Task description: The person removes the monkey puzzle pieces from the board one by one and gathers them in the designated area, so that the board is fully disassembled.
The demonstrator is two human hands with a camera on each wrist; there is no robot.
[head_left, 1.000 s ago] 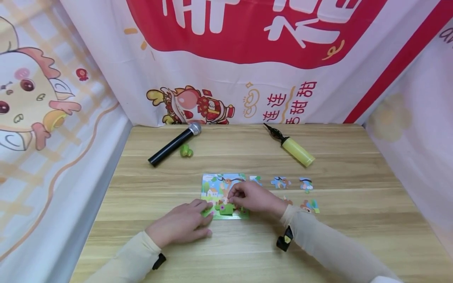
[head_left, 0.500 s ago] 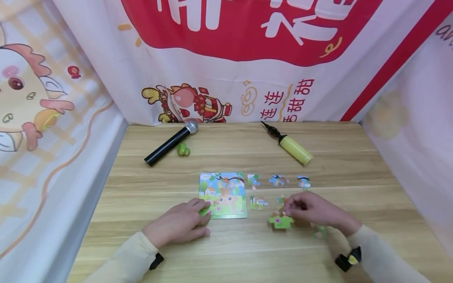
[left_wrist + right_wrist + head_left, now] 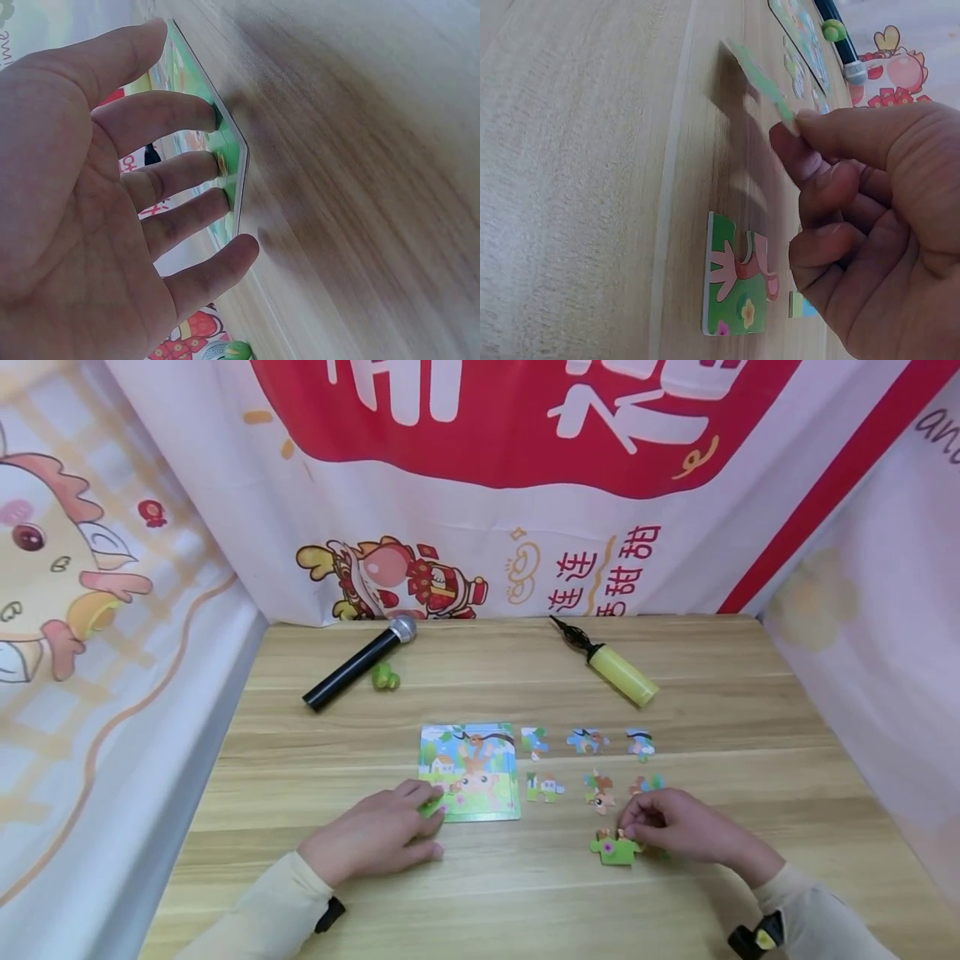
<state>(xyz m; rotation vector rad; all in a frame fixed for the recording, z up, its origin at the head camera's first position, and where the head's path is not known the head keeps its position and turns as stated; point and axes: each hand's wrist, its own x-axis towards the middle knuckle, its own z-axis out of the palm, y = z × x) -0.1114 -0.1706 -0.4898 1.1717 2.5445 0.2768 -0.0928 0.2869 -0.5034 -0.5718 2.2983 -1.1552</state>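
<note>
A green puzzle piece with a pink flower is pinched between thumb and index finger of my right hand. In the right wrist view this piece is tilted, its shadow on the wood beneath. Just beside that hand lies another puzzle piece, green with a pink paw-like shape. My left hand has its fingers extended, the tips touching the near left corner of the puzzle board. In the left wrist view several fingertips press on the green edge of the board, with the thumb spread apart.
Puzzle pieces lie in rows right of the board, among them a house piece and a branch piece. Farther back are a black microphone, a small green object and a yellow hand pump. Printed cloth borders the table.
My right hand has carried the green puzzle piece from over the board to the right, lowering it near the other pieces. The left hand stays on the board's corner.
</note>
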